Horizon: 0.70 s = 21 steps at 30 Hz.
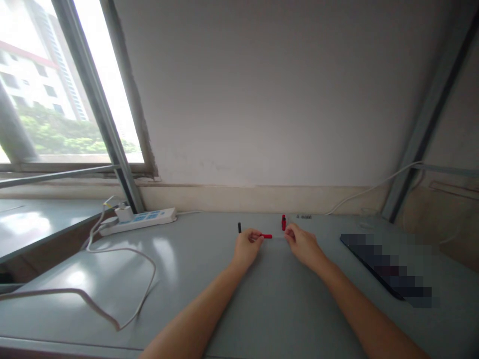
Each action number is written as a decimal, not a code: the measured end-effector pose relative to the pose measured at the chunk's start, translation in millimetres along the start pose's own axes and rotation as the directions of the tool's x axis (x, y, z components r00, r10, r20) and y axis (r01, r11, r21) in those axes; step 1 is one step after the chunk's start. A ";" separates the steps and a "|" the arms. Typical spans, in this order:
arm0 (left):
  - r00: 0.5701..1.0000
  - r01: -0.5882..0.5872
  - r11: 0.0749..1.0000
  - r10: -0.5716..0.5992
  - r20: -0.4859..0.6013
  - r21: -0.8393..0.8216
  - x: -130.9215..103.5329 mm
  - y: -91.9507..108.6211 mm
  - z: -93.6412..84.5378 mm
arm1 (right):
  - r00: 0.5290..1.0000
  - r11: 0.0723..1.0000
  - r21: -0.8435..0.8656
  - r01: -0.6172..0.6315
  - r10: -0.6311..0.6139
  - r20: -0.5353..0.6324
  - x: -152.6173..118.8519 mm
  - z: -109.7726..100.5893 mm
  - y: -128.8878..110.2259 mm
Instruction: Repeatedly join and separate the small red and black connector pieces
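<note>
Head view: a matte, pale wall [262,99] is rising behind a smooth grey desk [277,299], whose satiny surface is catching window light on the left. At right, a dark, flat, slab-like object [381,269], partly masked by pixelation, is lying aslant; at far left, a white plastic power strip [160,217] is resting near the wall. Between them, the left hand [247,245] and the right hand [301,245] are facing each other just above the desk. The left grip is pinching a slim, glossy red rod [267,236]; the right grip is curling inward, though whether its fingertips are meeting or clamping on anything cannot be told. The rod's long axis is running crosswise, its free end pointing from the left hand toward the right fingertips, with a narrow gap intervening. Beyond that gap, nearer the right hand, a compact red-and-black piece [284,222] is lying lengthwise toward the wall. A short black cylinder [239,228] is sitting just beyond the left hand, and several tiny, metallic-looking bits [304,217] are forming a row farther right.
</note>
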<state>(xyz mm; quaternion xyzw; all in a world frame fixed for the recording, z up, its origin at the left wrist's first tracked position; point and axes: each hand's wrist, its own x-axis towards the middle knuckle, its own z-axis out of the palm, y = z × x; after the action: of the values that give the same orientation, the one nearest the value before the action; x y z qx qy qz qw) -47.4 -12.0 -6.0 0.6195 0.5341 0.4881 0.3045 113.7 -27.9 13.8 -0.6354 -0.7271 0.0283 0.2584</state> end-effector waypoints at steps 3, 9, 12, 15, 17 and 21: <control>1.000 0.027 1.000 -0.027 0.002 -0.011 -1.5 4.8 -0.8 | 0.995 0.990 0.142 0.018 -0.003 -0.101 3.8 3.3 3.2; 0.996 0.085 0.994 -0.085 -0.010 -0.070 -1.4 7.0 -0.3 | 0.988 0.943 0.331 0.038 0.015 -0.154 7.6 6.0 6.5; 0.993 0.113 0.983 -0.116 -0.009 -0.142 -0.9 8.6 -0.4 | 0.989 0.936 0.353 -0.006 0.058 -0.136 7.3 3.5 5.1; 0.989 0.143 0.962 -0.146 0.006 -0.231 -1.3 11.6 -0.5 | 0.986 0.935 0.349 -0.062 0.111 -0.122 6.9 1.5 4.1; 0.988 0.152 0.949 -0.155 0.009 -0.277 -1.9 13.1 -0.3 | 0.983 0.932 0.353 -0.087 0.139 -0.124 7.3 1.5 4.6; 0.990 0.139 0.932 -0.144 0.012 -0.334 -3.2 15.2 -0.2 | 0.984 0.895 0.440 -0.075 0.139 -0.114 9.7 3.3 6.8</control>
<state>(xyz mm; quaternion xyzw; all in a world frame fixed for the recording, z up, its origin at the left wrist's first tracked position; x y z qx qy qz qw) -41.9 -18.8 6.9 0.5159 0.4888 0.5521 0.4359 118.0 -16.5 11.7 -0.6013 -0.6460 0.1583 0.4428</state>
